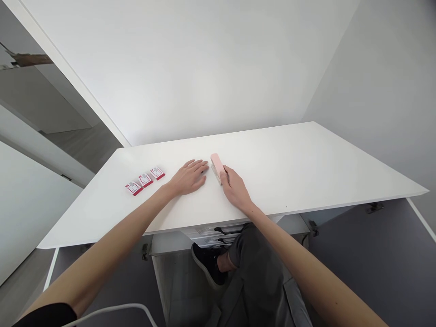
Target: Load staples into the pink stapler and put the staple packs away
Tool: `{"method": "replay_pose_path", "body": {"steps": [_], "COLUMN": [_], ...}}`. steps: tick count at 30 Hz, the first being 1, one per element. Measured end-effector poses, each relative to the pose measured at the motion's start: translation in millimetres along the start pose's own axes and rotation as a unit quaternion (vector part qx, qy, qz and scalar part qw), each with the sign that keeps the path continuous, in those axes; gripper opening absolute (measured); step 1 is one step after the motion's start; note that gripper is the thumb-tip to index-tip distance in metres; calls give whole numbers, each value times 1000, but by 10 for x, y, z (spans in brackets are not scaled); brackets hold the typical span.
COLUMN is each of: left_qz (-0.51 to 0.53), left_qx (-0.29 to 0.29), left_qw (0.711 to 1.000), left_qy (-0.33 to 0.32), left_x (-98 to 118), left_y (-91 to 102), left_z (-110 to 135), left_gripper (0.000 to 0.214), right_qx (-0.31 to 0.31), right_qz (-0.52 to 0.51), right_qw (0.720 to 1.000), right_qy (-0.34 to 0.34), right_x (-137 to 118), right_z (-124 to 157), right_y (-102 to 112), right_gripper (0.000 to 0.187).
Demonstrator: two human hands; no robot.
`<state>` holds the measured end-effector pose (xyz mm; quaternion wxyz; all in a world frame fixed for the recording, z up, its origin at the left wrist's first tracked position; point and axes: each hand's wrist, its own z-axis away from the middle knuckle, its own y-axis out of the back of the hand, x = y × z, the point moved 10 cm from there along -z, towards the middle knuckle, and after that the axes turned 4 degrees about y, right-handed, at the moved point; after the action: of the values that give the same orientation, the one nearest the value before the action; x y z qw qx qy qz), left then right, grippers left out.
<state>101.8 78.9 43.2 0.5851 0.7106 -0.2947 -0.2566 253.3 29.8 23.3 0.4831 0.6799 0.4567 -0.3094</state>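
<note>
A pink stapler [217, 164] stands on the white tabletop, tilted a little, with my right hand [235, 187] wrapped round its near end. The thumb lies along its side, and the fingers behind it are partly hidden. Just left of the stapler my left hand [190, 176] rests palm down on the surface, its fingers stretched out and apart from the stapler. Beyond that hand, to the left, lie three small red and white boxes [145, 179] in a slanting row; neither hand touches them.
The white tabletop [282, 168] meets a white wall [204, 68] at the back. Below its front edge are cabinet doors standing open and drawers with black handles [223, 230]. My leg and black shoe [207, 263] are under it. A white cable [116, 308] crosses the lower left.
</note>
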Motion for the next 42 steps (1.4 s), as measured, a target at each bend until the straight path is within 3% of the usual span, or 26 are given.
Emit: {"method": "replay_pose_path", "body": {"steps": [4, 10, 17, 20, 22, 26, 29, 32, 36, 42], "left_qz": [-43, -92, -158, -153, -118, -10, 65, 159, 297, 405], "left_qx": [12, 21, 21, 78, 100, 110, 120, 94, 65, 47], "left_qw": [993, 961, 910, 908, 931, 976, 985, 982, 950, 902], "left_qy": [111, 260, 383, 382, 331, 188, 105, 42, 74, 143], "left_x": [-487, -1133, -1459, -1368, -1195, -655, -219, 175, 363, 264], "left_y": [-13, 50, 105, 206, 218, 166, 168, 163, 189, 110], "left_z": [10, 393, 717, 713, 640, 445, 305, 155, 45, 86], "left_gripper": [49, 49, 57, 59, 56, 45, 43, 50, 33, 41], "right_qx": [-1, -4, 18, 34, 41, 52, 56, 58, 44, 27], "right_qz": [-5, 1, -1, -4, 0, 11, 18, 26, 27, 21], "right_qw": [1000, 1000, 1000, 999, 999, 998, 998, 998, 998, 998], "right_qy": [-4, 8, 23, 14, 9, 14, 19, 18, 26, 55], "right_x": [-6, 6, 17, 35, 43, 48, 54, 53, 16, -48], "right_z": [4, 27, 23, 17, 16, 16, 20, 29, 30, 14], "right_y": [4, -11, 32, 63, 72, 78, 80, 91, 81, 63], "right_gripper": [50, 44, 42, 34, 30, 28, 29, 30, 31, 32]}}
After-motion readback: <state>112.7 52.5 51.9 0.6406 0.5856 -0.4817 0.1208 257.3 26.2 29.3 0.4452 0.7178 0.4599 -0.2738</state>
